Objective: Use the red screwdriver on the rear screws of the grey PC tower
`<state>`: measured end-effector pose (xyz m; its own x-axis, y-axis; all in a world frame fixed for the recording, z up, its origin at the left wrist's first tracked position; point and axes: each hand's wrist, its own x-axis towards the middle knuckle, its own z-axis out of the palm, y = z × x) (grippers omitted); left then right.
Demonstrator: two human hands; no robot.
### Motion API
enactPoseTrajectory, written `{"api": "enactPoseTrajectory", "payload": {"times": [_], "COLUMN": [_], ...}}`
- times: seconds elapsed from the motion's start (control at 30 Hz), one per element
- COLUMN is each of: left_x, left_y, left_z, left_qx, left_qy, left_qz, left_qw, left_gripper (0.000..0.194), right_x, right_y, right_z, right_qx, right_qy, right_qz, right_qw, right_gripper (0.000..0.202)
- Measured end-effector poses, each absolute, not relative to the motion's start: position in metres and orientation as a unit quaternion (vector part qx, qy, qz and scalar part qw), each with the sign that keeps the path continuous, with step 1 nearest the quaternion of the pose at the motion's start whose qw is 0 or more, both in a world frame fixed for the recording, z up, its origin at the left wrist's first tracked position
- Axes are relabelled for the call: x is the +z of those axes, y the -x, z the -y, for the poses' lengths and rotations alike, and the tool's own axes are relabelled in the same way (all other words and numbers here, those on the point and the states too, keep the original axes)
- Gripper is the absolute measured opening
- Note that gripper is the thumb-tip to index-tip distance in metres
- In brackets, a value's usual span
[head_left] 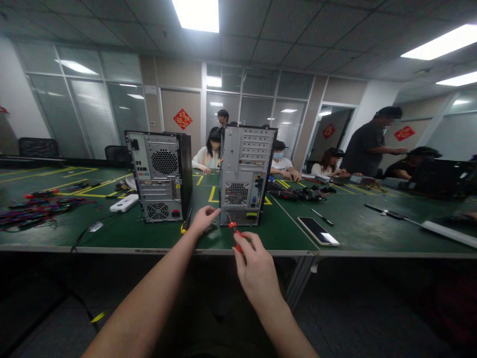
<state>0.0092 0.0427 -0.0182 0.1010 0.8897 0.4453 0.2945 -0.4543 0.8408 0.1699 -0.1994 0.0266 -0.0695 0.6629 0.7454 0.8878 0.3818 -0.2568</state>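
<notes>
My right hand (pixel 257 261) is closed around a screwdriver (pixel 233 229) with a red and black handle. Its thin shaft points up at the lower left part of the back panel on the right computer tower (pixel 238 164). Whether the tip sits in a screw is too small to tell. Beside that tower's lower left edge is my left hand (pixel 204 220), thumb stretched toward the metal and no object visible in it; its other fingers are partly hidden. A second computer tower (pixel 158 174) stands to the left, back panel facing me. Between the towers lies a yellow and black screwdriver (pixel 185 224).
On the green table (pixel 112 237), a phone (pixel 318 231) and a thin pen-like tool (pixel 322 217) lie right. Leftward are a white power strip (pixel 124 203) and bundled coloured cables (pixel 33 211). Black cables (pixel 301 193) lie behind the right tower. Several people sit or stand beyond.
</notes>
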Motion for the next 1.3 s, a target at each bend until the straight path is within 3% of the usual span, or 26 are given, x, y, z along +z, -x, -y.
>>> {"api": "enactPoseTrajectory", "payload": {"times": [0.13, 0.33, 0.53, 0.77, 1.1, 1.3], "left_x": [-0.0181, -0.0198, -0.0188, -0.0189, -0.0180, -0.0169], "left_y": [-0.0095, -0.0100, -0.0095, -0.0094, -0.0099, -0.0095], "left_z": [-0.0434, -0.0441, -0.0432, -0.0422, -0.0437, -0.0416], "left_qx": [0.509, 0.518, 0.511, 0.513, 0.512, 0.513], "left_qy": [-0.680, -0.677, -0.677, -0.677, -0.675, -0.676], "left_qz": [-0.439, -0.430, -0.435, -0.433, -0.438, -0.436], "left_qw": [0.294, 0.296, 0.303, 0.302, 0.299, 0.299], "left_gripper": [0.048, 0.047, 0.048, 0.047, 0.048, 0.048], "right_x": [0.0234, 0.0280, 0.0242, 0.0286, 0.0258, 0.0309], "right_y": [-0.1708, -0.1716, -0.1711, -0.1725, -0.1717, -0.1702], "right_z": [0.1967, 0.1984, 0.1959, 0.1977, 0.1972, 0.2007], "right_qx": [-0.103, -0.174, -0.105, -0.151, -0.123, -0.150], "right_qy": [0.564, 0.513, 0.559, 0.519, 0.544, 0.516], "right_qz": [0.692, 0.742, 0.695, 0.739, 0.714, 0.741], "right_qw": [0.438, 0.394, 0.440, 0.403, 0.423, 0.402], "right_gripper": [0.028, 0.038, 0.029, 0.035, 0.027, 0.038]}}
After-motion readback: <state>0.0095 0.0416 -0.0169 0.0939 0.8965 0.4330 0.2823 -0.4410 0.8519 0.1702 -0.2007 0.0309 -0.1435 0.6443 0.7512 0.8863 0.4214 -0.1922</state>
